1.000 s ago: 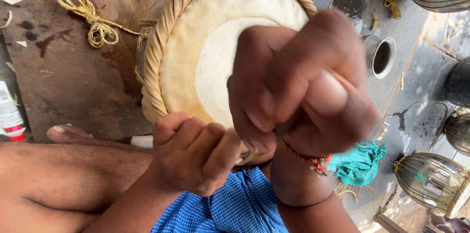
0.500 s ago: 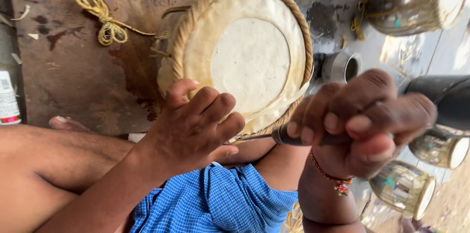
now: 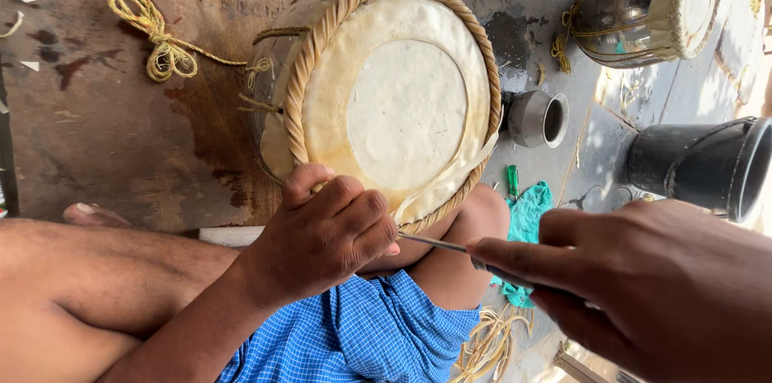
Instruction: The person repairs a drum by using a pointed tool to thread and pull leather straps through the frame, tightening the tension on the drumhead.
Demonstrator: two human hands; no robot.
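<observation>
A round drum [image 3: 386,101] with a cream skin head and a braided rope rim rests against my bent leg. My left hand [image 3: 326,234] grips the near edge of that rim, fingers curled over the braid. My right hand [image 3: 635,286], close to the camera, is closed on a thin metal rod [image 3: 434,244] whose tip points toward the rim beside the left hand's fingers. A loose strip of skin hangs off the drum's lower right edge.
A knotted yellow rope [image 3: 153,29] lies on the brown floor at upper left. A small metal cup [image 3: 537,118], a second laced metal drum [image 3: 651,5], a black drum shell [image 3: 708,166] and a teal cloth [image 3: 527,214] sit to the right.
My right hand has dropped lower and to the right, uncovering the whole drum head. The thin rod now shows, stretched toward the rim. My left hand stays on the rim.
</observation>
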